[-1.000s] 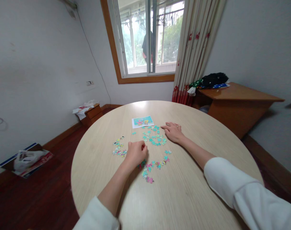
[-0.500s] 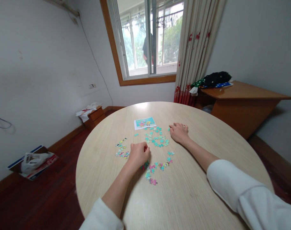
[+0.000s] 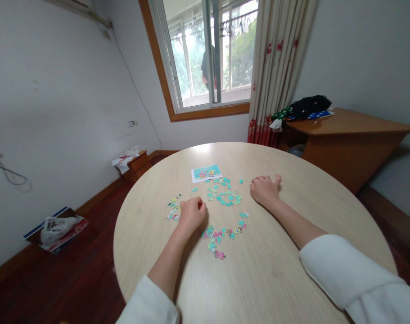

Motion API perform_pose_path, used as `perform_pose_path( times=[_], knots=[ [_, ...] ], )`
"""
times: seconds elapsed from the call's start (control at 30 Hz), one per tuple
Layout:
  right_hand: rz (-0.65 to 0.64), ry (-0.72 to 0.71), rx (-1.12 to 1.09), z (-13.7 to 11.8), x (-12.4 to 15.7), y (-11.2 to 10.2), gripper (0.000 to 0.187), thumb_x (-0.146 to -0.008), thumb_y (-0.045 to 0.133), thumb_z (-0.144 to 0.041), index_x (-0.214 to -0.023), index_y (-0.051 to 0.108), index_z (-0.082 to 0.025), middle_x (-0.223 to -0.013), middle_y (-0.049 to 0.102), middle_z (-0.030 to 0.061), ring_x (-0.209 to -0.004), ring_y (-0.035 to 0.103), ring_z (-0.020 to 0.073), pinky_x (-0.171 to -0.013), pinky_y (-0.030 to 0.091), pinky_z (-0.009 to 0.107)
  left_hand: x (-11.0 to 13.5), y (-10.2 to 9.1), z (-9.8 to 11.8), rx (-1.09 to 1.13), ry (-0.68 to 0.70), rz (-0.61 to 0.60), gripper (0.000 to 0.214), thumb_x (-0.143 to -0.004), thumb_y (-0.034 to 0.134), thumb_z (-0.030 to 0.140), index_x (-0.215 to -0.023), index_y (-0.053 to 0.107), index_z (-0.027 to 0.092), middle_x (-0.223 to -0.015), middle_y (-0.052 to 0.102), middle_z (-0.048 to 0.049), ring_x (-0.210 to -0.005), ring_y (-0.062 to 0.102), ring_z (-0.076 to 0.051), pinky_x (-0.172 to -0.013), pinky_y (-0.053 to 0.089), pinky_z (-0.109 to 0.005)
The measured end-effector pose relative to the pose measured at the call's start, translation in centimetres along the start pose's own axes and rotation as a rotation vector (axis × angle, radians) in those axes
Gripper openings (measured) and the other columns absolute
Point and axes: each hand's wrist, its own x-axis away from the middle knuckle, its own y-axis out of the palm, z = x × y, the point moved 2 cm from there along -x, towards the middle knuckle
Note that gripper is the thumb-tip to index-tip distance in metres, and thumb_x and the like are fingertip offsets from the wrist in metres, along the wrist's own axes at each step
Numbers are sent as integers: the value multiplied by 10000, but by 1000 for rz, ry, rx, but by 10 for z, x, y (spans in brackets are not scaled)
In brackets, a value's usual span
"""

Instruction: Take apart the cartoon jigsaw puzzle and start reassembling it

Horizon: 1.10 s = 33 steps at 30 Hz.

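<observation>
My left hand (image 3: 192,213) rests on the table among loose jigsaw pieces, its fingers curled and thumb drawn in; whatever it may hold is hidden. Just left of it lies a small cluster of mixed-colour puzzle pieces (image 3: 173,218). Nearer to me, a curved row of pink and teal pieces (image 3: 219,234) runs rightward. Ahead is a heap of teal pieces (image 3: 229,198). To its right, my right hand (image 3: 266,190) is closed on the tabletop, one finger sticking out; its grip is out of sight. A single teal piece (image 3: 241,181) lies left of it.
A printed picture card (image 3: 206,173) lies beyond the pieces on the round wooden table (image 3: 259,279). At the right stands a brown desk (image 3: 353,123) with dark cloth on it. A low wooden stand (image 3: 137,164) and a flattened box with a plastic bag (image 3: 56,229) are at the left.
My right hand has moved right, away from the single teal piece, and one finger now sticks out. My left hand has shifted slightly away from me and left, uncovering more of the near row.
</observation>
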Motion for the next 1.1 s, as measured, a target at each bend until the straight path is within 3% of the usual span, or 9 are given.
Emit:
perform_pose_path(
  times=[0.2,0.47,0.83,1.1],
  knots=[
    [73,-87,-38,9,19,-11,302,-824,373,-133,-747,664,-157,-892,712,94,-958,557,236,-1010,106,540,-1,-5,-2,-40,-18,47,207,-829,468,212,-700,624,168,-828,674,-66,-800,592,-194,-774,344,-333],
    [195,-313,-205,2,57,-27,260,-804,404,-105,-739,647,-171,-908,728,70,-964,589,223,-994,150,482,1,-7,2,-41,-22,17,209,-827,454,203,-756,648,172,-877,666,-78,-861,590,-210,-817,333,-357],
    [62,-568,-498,-13,78,-34,259,-798,417,-82,-812,654,-185,-954,714,68,-986,609,198,-910,322,398,3,-9,5,-26,-7,-20,220,-843,434,198,-769,641,173,-898,668,-84,-873,588,-219,-827,317,-372],
    [-14,-751,-621,-31,90,-51,256,-808,437,-106,-850,675,-189,-949,708,64,-1001,595,201,-907,372,392,2,-11,5,-41,-18,-35,235,-841,429,196,-771,651,170,-903,674,-90,-890,592,-228,-830,322,-371]
  ],
)
